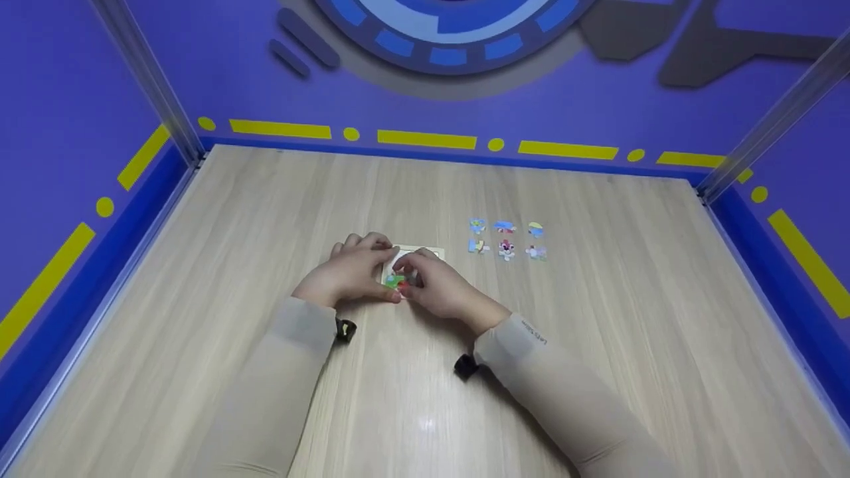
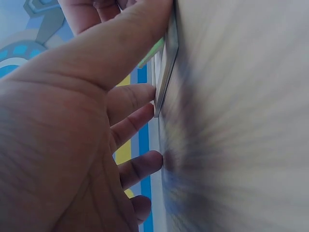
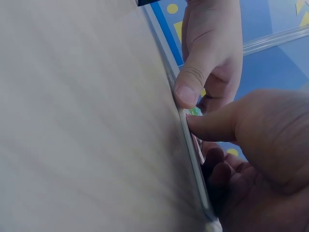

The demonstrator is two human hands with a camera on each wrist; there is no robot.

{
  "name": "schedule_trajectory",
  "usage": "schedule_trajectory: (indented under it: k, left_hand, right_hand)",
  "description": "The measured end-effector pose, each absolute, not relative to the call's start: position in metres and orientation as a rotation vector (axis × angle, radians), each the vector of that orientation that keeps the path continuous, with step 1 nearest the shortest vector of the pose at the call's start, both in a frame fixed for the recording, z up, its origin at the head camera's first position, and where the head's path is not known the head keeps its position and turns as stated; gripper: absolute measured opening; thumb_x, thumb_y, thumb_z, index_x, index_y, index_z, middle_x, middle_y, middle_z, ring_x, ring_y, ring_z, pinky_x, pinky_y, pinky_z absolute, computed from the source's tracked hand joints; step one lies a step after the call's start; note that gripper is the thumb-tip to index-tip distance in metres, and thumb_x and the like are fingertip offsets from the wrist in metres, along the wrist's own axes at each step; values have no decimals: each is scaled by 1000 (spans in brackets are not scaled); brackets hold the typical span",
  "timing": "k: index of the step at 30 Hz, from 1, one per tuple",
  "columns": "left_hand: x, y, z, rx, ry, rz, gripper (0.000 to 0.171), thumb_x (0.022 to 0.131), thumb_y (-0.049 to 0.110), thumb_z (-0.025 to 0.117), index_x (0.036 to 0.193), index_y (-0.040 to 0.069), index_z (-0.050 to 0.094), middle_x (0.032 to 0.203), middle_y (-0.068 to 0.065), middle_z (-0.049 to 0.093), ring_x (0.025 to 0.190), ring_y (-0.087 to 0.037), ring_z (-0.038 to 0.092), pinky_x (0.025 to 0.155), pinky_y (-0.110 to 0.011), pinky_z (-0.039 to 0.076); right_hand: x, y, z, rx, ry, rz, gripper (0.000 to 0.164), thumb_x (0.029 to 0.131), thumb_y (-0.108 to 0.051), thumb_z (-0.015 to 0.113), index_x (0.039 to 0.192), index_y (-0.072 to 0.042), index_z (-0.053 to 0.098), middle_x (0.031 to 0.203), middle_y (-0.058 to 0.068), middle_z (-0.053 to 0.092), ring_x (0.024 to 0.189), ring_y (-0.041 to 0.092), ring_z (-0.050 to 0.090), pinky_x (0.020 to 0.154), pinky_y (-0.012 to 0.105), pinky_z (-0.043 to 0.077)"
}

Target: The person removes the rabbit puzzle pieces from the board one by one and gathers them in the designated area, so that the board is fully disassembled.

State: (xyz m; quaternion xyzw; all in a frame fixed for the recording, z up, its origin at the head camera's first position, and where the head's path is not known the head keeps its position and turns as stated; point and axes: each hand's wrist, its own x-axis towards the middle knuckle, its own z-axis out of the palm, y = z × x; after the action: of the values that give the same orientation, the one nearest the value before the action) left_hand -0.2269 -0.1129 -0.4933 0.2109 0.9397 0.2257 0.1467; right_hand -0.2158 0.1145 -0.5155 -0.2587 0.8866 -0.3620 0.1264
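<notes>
In the head view a small pale puzzle board (image 1: 431, 251) lies on the table under both hands. My left hand (image 1: 348, 273) holds its left side, thumb at the front edge and fingers toward the back; some fingertips touch the board's edge (image 2: 167, 72) in the left wrist view. My right hand (image 1: 438, 285) reaches over the board, thumb and fingers curled at a green and red puzzle piece (image 1: 395, 281). A green edge of a piece (image 2: 152, 53) stands tilted above the board in the left wrist view. The fingers hide much of the board.
Right of and behind the board, several loose jigsaw pieces lie in two rows, among them one with a red animal face (image 1: 507, 249) and a blue-yellow one (image 1: 536, 230). Purple walls (image 1: 425, 106) border the wooden table (image 1: 299, 192) at the back and sides.
</notes>
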Motion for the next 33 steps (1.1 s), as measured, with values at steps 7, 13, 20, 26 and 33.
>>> schedule_trajectory:
  k: [7,13,20,26,33]
  left_hand:
    - [-227,-114,-494,609,2706,646,104,85,56,96,171,18,52,175,-3,44,154,-37,39,126,-60,31]
    - [-227,-114,-495,616,2710,654,104,85,53,98,171,19,52,174,-3,45,153,-37,39,126,-61,31]
    - [-226,-114,-495,608,2713,640,103,85,53,98,171,20,53,173,-4,45,154,-37,40,125,-61,32]
    - [-226,-114,-494,612,2718,617,104,86,57,96,171,18,52,174,-3,44,154,-37,39,125,-60,33]
    - [-227,-112,-493,593,2703,629,107,86,58,95,173,18,48,176,-3,42,158,-37,36,128,-57,30]
  right_hand:
    - [-215,115,-517,-710,2551,-1132,36,106,-10,78,141,-10,71,134,8,74,100,14,62,95,37,54]
    - [-213,116,-515,-722,2543,-1135,40,104,-9,78,143,-5,73,131,11,75,97,13,62,90,31,53]
    - [-214,115,-517,-756,2548,-1129,39,104,-11,78,142,-4,75,126,11,75,94,10,62,86,27,53]
    - [-216,115,-518,-735,2574,-1100,41,109,-19,75,148,-5,72,122,9,73,97,14,62,90,33,54]
    - [-219,124,-510,-669,2488,-1153,42,107,-14,76,147,-3,71,134,13,74,110,20,69,97,36,58]
